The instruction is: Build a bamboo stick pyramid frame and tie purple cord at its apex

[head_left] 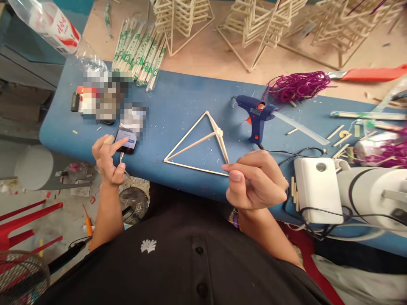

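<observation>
My left hand [107, 162] is over a phone [131, 136] with a lit screen at the left of the table. Its index finger reaches onto the screen, the other fingers are loosely bent, and it holds nothing. A white cable is plugged into the phone's near end. My right hand [257, 180] pinches the near right corner of a pyramid-like frame of thin wooden sticks [218, 132] between thumb and index finger. The pinched corner itself is partly hidden. Beyond that hand lies a blue glue gun [254, 113] with a translucent glue stick [299, 126] in its back.
Wrapped chopsticks [140, 55] and a plastic bottle [47, 25] are at the back left. Several stacked stick structures [260, 21] stand along the back. Purple cord [299, 87], an orange-handled knife [375, 74], a white power bank [318, 188] and cables are on the right.
</observation>
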Motion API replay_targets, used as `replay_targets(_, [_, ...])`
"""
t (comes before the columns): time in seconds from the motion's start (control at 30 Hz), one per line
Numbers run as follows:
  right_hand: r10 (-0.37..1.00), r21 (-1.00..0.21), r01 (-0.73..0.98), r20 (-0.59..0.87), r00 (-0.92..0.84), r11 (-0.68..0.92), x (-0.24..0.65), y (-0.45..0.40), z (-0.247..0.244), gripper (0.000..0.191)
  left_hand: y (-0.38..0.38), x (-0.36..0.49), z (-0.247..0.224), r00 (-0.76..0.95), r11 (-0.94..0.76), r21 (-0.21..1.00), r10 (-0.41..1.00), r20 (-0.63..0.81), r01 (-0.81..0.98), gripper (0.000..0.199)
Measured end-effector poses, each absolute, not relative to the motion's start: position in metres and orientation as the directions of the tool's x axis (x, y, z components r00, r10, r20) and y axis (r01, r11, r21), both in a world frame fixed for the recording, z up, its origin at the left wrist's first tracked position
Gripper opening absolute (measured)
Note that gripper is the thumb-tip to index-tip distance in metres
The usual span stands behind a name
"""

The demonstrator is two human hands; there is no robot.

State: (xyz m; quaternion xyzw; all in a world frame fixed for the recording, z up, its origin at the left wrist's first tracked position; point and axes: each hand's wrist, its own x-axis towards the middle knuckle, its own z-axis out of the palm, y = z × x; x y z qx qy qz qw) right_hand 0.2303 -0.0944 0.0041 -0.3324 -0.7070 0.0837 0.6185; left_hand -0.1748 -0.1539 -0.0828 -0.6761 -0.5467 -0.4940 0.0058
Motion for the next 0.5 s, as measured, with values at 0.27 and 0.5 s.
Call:
replay_targets(0.27, [0.582, -0.535, 0.388, 0.813, -0.004, 0.751, 0.231, -0.094, 0.000, 0.015, -0.154, -0.191, -0.092, -0.140, -0.351, 0.560, 0.743, 0.654, 0.751, 0.086])
replay_targets(0.5, [0.568, -0.531, 0.372, 0.823, 0.014, 0.761, 0.232, -0.092, -0.002, 0.014, -0.153, -0.191, -0.087, -0.139, -0.382, 0.580, 0.739, 0.659, 0.719, 0.081])
